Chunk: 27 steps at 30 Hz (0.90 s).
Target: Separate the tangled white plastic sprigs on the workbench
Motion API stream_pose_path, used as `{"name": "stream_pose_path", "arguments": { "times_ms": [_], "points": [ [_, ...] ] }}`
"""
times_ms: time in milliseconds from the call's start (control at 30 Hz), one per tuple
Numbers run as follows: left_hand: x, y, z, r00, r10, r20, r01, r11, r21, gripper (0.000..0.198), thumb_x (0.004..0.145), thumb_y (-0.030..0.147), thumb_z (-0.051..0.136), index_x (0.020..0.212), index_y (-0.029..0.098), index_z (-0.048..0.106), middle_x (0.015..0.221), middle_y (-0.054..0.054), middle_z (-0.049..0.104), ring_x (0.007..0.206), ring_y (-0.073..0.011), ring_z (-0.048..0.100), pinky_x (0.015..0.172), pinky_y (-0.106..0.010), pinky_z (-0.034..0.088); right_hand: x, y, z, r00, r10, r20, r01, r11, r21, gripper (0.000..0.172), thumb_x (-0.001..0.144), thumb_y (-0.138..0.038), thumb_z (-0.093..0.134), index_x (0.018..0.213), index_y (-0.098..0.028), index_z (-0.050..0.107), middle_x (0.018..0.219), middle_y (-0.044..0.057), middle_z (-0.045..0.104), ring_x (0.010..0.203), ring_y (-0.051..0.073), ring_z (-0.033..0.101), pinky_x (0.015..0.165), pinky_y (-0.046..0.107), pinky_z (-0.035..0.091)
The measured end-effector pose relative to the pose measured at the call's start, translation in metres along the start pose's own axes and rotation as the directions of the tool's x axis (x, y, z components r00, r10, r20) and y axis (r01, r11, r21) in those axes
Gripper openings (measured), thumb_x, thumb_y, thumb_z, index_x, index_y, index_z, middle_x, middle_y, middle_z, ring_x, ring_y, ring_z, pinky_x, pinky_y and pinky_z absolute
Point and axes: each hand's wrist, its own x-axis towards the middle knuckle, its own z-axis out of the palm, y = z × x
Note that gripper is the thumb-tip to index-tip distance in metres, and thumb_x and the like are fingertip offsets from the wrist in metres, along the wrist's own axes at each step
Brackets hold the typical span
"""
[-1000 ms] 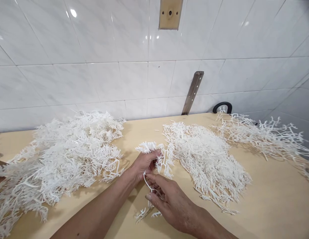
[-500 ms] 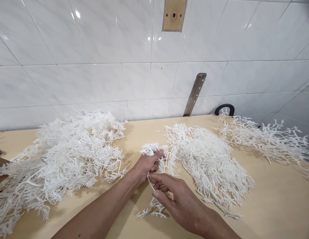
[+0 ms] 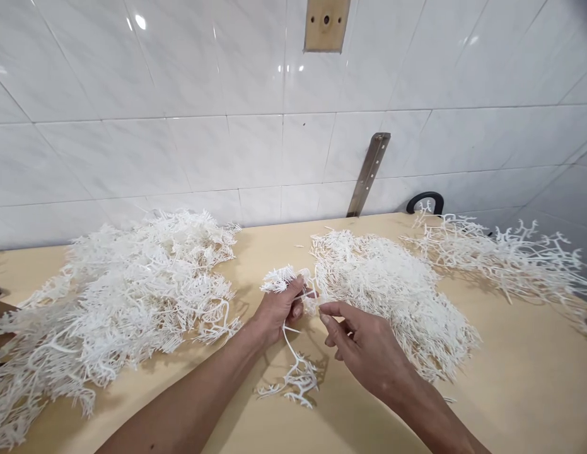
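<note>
My left hand (image 3: 277,310) is closed around a small bundle of white plastic branched sprigs (image 3: 280,278) at the middle of the tan table (image 3: 511,391). A loose sprig (image 3: 296,375) trails down from that hand onto the table. My right hand (image 3: 364,347) sits just to the right, its thumb and forefinger pinched on a sprig piece at the bundle's edge. A heap of the same white sprigs (image 3: 392,290) lies right behind my right hand.
A large pile of white sprigs (image 3: 118,302) covers the left of the table. Bigger bare branch frames (image 3: 505,258) lie at the far right. A white tiled wall (image 3: 180,126) with a metal bracket (image 3: 367,174) and a black handle (image 3: 424,200) stands behind.
My right hand rose from the trailing sprig near the table up to the bundle in my left hand. The trailing sprig now hangs free and rests on the table.
</note>
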Motion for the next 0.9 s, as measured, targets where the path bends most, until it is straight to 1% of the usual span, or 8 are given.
{"name": "stream_pose_path", "arguments": {
  "times_ms": [133, 233, 333, 533, 667, 767, 833, 900],
  "points": [
    [0.004, -0.005, -0.001, 0.999, -0.013, 0.04, 0.015, 0.999, -0.049, 0.048, 0.066, 0.06, 0.077, 0.069, 0.013, 0.066, 0.044, 0.002, 0.052, 0.04, -0.0071, 0.042, 0.045, -0.021, 0.03, 0.002, -0.001, 0.001, 1.0, 0.026, 0.005, -0.026, 0.998, -0.063, 0.027, 0.094, -0.039, 0.048, 0.089, -0.022, 0.069, 0.06, 0.001, 0.066, 0.045, 0.015, 0.06, 0.045, 0.025, 0.045],
    [0.005, -0.006, -0.001, 0.997, -0.019, 0.068, 0.025, 0.995, -0.092, 0.045, 0.068, 0.055, 0.078, 0.072, 0.012, 0.068, 0.055, -0.001, 0.061, 0.043, -0.0069, 0.047, 0.046, -0.02, 0.035, 0.003, 0.001, 0.003, 0.997, 0.062, 0.045, -0.058, 0.994, -0.092, 0.027, 0.093, -0.038, 0.048, 0.097, -0.022, 0.069, 0.069, 0.002, 0.071, 0.045, 0.015, 0.06, 0.045, 0.026, 0.044],
    [0.003, -0.003, 0.001, 0.997, -0.052, 0.058, 0.061, 0.986, -0.154, 0.037, 0.071, 0.046, 0.079, 0.075, 0.012, 0.066, 0.064, -0.004, 0.066, 0.045, -0.007, 0.051, 0.047, -0.021, 0.04, 0.005, 0.007, 0.006, 0.991, 0.081, 0.103, -0.07, 0.991, -0.11, 0.029, 0.094, -0.037, 0.046, 0.104, -0.021, 0.069, 0.082, 0.006, 0.074, 0.049, 0.016, 0.063, 0.046, 0.026, 0.044],
    [0.004, -0.002, 0.002, 0.996, -0.08, 0.024, 0.083, 0.978, -0.193, 0.028, 0.079, 0.037, 0.075, 0.077, 0.011, 0.064, 0.067, -0.005, 0.068, 0.046, -0.0072, 0.054, 0.045, -0.018, 0.044, 0.007, 0.01, 0.004, 0.985, 0.125, 0.118, -0.115, 0.99, -0.086, 0.031, 0.094, -0.04, 0.045, 0.101, -0.02, 0.069, 0.073, 0.003, 0.071, 0.048, 0.015, 0.06, 0.047, 0.026, 0.044],
    [0.008, -0.007, -0.002, 0.994, -0.105, 0.044, 0.111, 0.977, -0.18, 0.03, 0.081, 0.038, 0.074, 0.073, 0.011, 0.063, 0.052, -0.002, 0.061, 0.042, -0.0079, 0.052, 0.044, -0.017, 0.044, 0.006, 0.005, -0.003, 0.967, 0.138, 0.216, -0.135, 0.99, -0.027, 0.032, 0.095, -0.04, 0.042, 0.087, -0.021, 0.066, 0.069, 0.002, 0.067, 0.047, 0.013, 0.058, 0.045, 0.024, 0.043],
    [0.008, -0.008, -0.002, 0.993, -0.104, 0.058, 0.113, 0.978, -0.177, 0.026, 0.079, 0.033, 0.076, 0.072, 0.012, 0.062, 0.05, -0.002, 0.06, 0.043, -0.0085, 0.053, 0.045, -0.018, 0.045, 0.007, 0.003, -0.01, 0.948, 0.176, 0.266, -0.181, 0.983, -0.005, 0.035, 0.095, -0.043, 0.043, 0.076, -0.021, 0.063, 0.065, 0.001, 0.065, 0.042, 0.011, 0.053, 0.041, 0.023, 0.041],
    [0.006, -0.006, -0.001, 0.993, -0.074, 0.096, 0.091, 0.978, -0.186, 0.023, 0.075, 0.026, 0.08, 0.073, 0.011, 0.063, 0.054, -0.002, 0.061, 0.047, -0.0092, 0.056, 0.048, -0.018, 0.048, 0.008, 0.003, -0.015, 0.952, 0.191, 0.241, -0.194, 0.981, -0.012, 0.038, 0.094, -0.045, 0.046, 0.069, -0.02, 0.061, 0.061, 0.0, 0.063, 0.04, 0.01, 0.05, 0.04, 0.022, 0.04],
    [0.004, -0.004, -0.001, 0.99, -0.036, 0.136, 0.063, 0.977, -0.205, 0.021, 0.071, 0.021, 0.082, 0.075, 0.011, 0.065, 0.058, -0.002, 0.062, 0.051, -0.0102, 0.059, 0.051, -0.019, 0.051, 0.009, 0.001, -0.021, 0.967, 0.195, 0.166, -0.194, 0.981, -0.02, 0.042, 0.093, -0.047, 0.048, 0.062, -0.02, 0.057, 0.056, 0.0, 0.06, 0.038, 0.009, 0.046, 0.039, 0.022, 0.037]
  ]
}}
